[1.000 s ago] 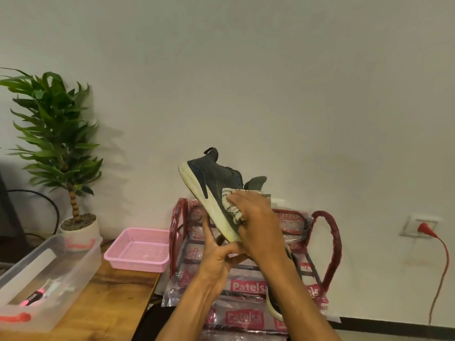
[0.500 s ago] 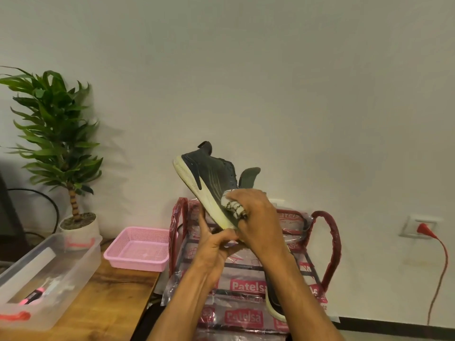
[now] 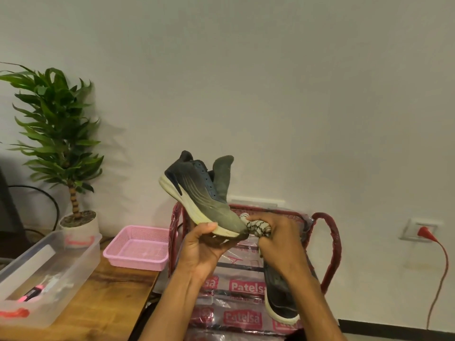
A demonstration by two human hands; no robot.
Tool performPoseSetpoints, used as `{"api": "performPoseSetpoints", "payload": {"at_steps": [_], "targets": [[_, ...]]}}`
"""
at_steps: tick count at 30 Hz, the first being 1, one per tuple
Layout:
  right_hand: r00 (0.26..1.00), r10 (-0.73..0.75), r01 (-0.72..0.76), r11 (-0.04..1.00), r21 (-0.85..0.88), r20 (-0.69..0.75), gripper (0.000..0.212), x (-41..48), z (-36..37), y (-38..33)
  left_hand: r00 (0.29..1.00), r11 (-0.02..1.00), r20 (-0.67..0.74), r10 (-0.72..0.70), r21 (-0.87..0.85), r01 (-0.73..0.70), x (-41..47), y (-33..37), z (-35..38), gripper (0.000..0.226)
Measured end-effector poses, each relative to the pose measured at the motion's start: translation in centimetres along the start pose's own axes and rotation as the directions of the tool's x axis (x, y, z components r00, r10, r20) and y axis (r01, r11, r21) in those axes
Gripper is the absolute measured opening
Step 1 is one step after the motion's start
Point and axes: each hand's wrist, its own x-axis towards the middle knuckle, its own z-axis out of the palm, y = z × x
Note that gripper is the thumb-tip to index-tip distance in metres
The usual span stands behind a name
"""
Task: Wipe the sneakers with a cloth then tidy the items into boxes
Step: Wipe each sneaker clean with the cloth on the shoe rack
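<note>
Wiping step: your left hand (image 3: pixel 199 247) grips the sneaker (image 3: pixel 197 193); your right hand (image 3: pixel 278 239) pinches the bunched cloth (image 3: pixel 257 227) at its toe (other sneaker (image 3: pixel 280 299) waits below); next, rub the midsole.

The sneaker (image 3: pixel 197 190) had a matt grey fabric upper and a smooth, scuffed off-white sole (image 3: pixel 183 205). The cloth (image 3: pixel 258 228) looked soft and woven. The basket (image 3: pixel 138 261) was pink mesh plastic, the box (image 3: pixel 73 264) clear smooth plastic, the table (image 3: pixel 110 306) grained wood, the wrapping (image 3: pixel 246 305) shiny film.
</note>
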Motion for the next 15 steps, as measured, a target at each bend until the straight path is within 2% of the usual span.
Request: {"api": "performPoseSetpoints", "payload": {"at_steps": [5, 8, 10, 12, 15], "targets": [[0.991, -0.087, 0.109, 0.967, 0.232, -0.101, 0.073, -1.0, -0.1, -0.8, 0.998, 1.000, 0.056, 0.004, 0.028, -0.006, 0.3, 1.2, 0.1, 0.102], [0.955, -0.261, 0.286, 0.938, 0.197, -0.141, 0.079, -0.8, -0.3, -1.6, 0.997, 1.000, 0.078, -0.013, 0.030, 0.011, 0.2, 1.3, 0.8, 0.095], [0.927, -0.350, 0.369, 0.915, 0.160, -0.137, 0.075, -0.8, -0.1, -1.9, 0.997, 0.998, 0.077, -0.020, 0.066, 0.015, 0.2, 1.0, 1.2, 0.086], [0.899, -0.423, 0.434, 0.893, 0.115, -0.111, 0.063, -0.8, 0.5, -2.2, 0.996, 0.997, 0.077, -0.035, 0.073, 0.029, 0.2, 0.6, 1.2, 0.071], [0.892, -0.435, 0.443, 0.896, 0.042, -0.120, 0.038, 0.0, 0.7, -2.1, 0.995, 0.998, 0.092, -0.032, 0.061, 0.026, 0.1, 0.3, 1.0, 0.065]]}}
